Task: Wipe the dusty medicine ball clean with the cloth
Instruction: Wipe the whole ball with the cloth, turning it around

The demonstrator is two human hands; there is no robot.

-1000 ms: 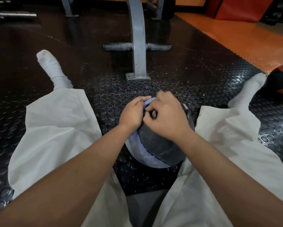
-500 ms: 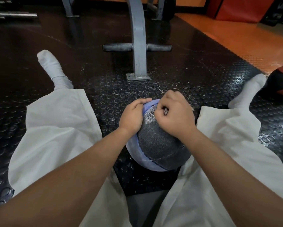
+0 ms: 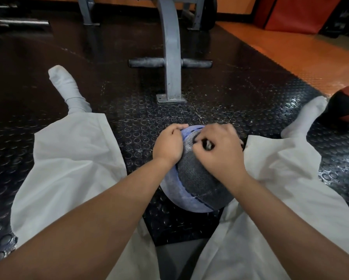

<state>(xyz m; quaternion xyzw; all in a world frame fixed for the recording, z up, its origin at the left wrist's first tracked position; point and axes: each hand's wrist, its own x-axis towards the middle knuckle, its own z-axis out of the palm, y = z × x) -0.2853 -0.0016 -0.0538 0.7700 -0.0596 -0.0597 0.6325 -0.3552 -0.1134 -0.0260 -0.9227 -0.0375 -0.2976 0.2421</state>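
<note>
At the far left a grey steel bar [image 3: 22, 22] lies on the floor, its left end cut off by the frame edge. Below it a foot in a white sock [image 3: 68, 87] points away, and the white left trouser leg [image 3: 68, 158] spreads over the black stud-patterned rubber floor mat [image 3: 141, 118].

In the middle stands a curved grey metal frame post [image 3: 172, 57] with a crossbar. Its top runs out of view, so I cannot tell what machine it belongs to.

Nearer, between the person's legs, the blue and dark grey textured medicine ball [image 3: 197, 180] sits on the mat. The left hand [image 3: 167, 146] grips its upper left side, with the fingers curled over the blue edge. The right hand [image 3: 220, 152] is clenched on top of the ball around a small dark wad of cloth [image 3: 207, 145]. Only a sliver of the cloth shows between thumb and fingers, and the rest is hidden in the fist. The ball's far side and right flank are covered by the hands and by the white right trouser leg [image 3: 280, 178], which touches it.

Further right lies the other white-socked foot [image 3: 305, 118]. Just beside it is a red and black ball [image 3: 347, 106], cut off at the frame edge, near the orange floor [image 3: 311, 57].
</note>
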